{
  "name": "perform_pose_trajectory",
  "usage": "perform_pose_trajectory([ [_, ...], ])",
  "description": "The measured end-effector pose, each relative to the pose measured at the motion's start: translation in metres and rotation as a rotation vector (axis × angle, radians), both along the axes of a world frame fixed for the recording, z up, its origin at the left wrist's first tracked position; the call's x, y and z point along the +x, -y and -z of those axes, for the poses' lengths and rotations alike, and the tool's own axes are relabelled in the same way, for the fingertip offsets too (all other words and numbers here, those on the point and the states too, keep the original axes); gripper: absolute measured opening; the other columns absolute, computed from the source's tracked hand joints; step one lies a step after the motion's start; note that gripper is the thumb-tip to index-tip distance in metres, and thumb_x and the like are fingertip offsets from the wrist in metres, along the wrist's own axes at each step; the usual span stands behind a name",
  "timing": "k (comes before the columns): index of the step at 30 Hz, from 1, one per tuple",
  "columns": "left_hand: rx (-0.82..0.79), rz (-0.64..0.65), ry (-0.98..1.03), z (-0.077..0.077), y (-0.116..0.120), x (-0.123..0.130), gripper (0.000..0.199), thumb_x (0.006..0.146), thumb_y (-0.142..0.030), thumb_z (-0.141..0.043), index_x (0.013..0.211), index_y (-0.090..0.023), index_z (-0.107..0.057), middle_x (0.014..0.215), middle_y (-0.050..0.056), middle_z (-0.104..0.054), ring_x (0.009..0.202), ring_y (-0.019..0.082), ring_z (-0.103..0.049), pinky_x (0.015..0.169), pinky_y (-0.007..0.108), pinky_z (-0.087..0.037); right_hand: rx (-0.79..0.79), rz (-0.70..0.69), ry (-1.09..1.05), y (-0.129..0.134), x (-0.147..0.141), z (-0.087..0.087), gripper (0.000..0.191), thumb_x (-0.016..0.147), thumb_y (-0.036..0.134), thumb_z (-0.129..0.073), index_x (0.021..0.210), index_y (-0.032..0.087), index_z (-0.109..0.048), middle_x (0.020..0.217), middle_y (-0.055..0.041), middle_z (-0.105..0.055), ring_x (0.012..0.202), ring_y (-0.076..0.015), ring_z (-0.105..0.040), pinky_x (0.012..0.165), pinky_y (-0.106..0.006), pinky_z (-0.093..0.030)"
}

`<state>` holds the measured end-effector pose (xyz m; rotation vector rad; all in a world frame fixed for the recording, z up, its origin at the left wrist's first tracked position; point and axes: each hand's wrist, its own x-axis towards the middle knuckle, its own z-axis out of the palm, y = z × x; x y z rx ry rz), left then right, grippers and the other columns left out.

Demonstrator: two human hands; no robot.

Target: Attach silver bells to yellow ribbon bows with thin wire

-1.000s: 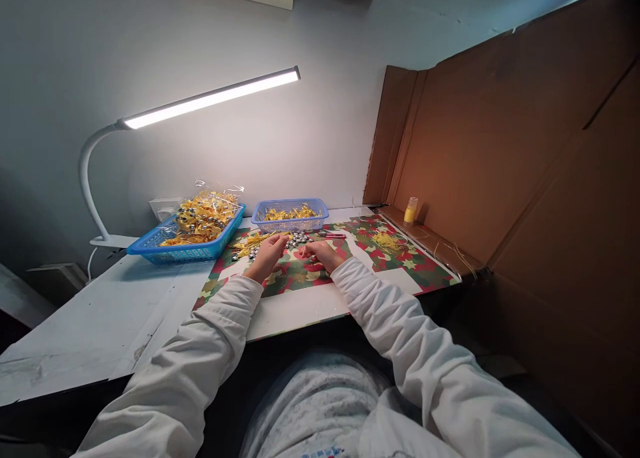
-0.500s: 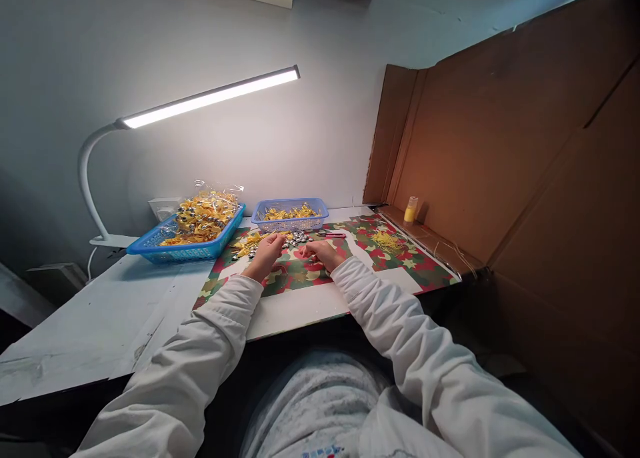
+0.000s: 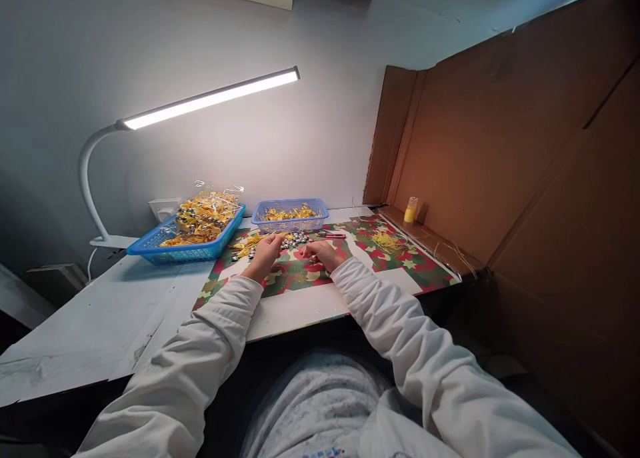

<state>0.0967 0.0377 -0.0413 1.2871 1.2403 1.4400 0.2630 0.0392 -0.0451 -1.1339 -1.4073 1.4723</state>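
My left hand [image 3: 265, 258] is closed in a pinch over the camouflage-patterned sheet [image 3: 320, 281]; whatever its fingers hold is too small to make out. Across a small gap, my right hand [image 3: 323, 253] has its fingers curled together, and what they grip is also too small to name. Silver bells [image 3: 296, 240] lie in a loose pile just beyond and between both hands. Yellow ribbon pieces [image 3: 245, 246] spread on the sheet to the left of the bells. A red-handled tool [image 3: 334, 235], perhaps small snips, rests behind my right hand.
A blue basket [image 3: 220, 250] heaped with yellow ribbon pieces and bells stands at left, a smaller blue basket [image 3: 290, 223] at the back. Yellow strings [image 3: 387, 241] lie at right, near a yellow-filled bottle [image 3: 411, 210]. Cardboard [image 3: 500, 145] walls the right side; a lamp [image 3: 210, 99] hangs above.
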Motion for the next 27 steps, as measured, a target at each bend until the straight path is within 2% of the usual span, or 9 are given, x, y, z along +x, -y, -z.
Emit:
perform_pose_trajectory([
  [6, -0.01, -0.037, -0.02, 0.0012, -0.0006, -0.0004, 0.029, 0.067, -0.032, -0.058, 0.053, -0.021, -0.036, 0.045, -0.009, -0.031, 0.041, 0.006, -0.028, 0.04, 0.018, -0.023, 0.029, 0.011, -0.008, -0.0012, 0.0, 0.0022, 0.014, 0.057, 0.026, -0.054, 0.046, 0.017, -0.056, 0.07, -0.0044, -0.063, 0.068, -0.0137, -0.049, 0.053, -0.023, -0.033],
  [14, 0.016, -0.002, -0.02, 0.0053, -0.0055, -0.0038, 0.031, 0.068, -0.033, -0.06, 0.054, -0.022, -0.035, 0.045, -0.009, -0.03, 0.039, 0.007, -0.028, 0.039, 0.019, -0.024, 0.023, 0.003, 0.004, -0.001, 0.0002, 0.0007, 0.013, 0.058, 0.024, -0.054, 0.046, 0.018, -0.056, 0.072, -0.005, -0.063, 0.069, -0.0144, -0.048, 0.054, -0.024, -0.033],
  [27, 0.0, -0.049, -0.03, 0.0066, -0.0075, -0.0055, 0.03, 0.068, -0.033, -0.059, 0.054, -0.021, -0.036, 0.045, -0.008, -0.032, 0.04, 0.007, -0.029, 0.041, 0.019, -0.026, 0.031, 0.015, -0.007, -0.0018, 0.0008, 0.0012, 0.014, 0.058, 0.023, -0.054, 0.045, 0.017, -0.055, 0.069, -0.0041, -0.061, 0.069, -0.0138, -0.048, 0.054, -0.023, -0.032],
])
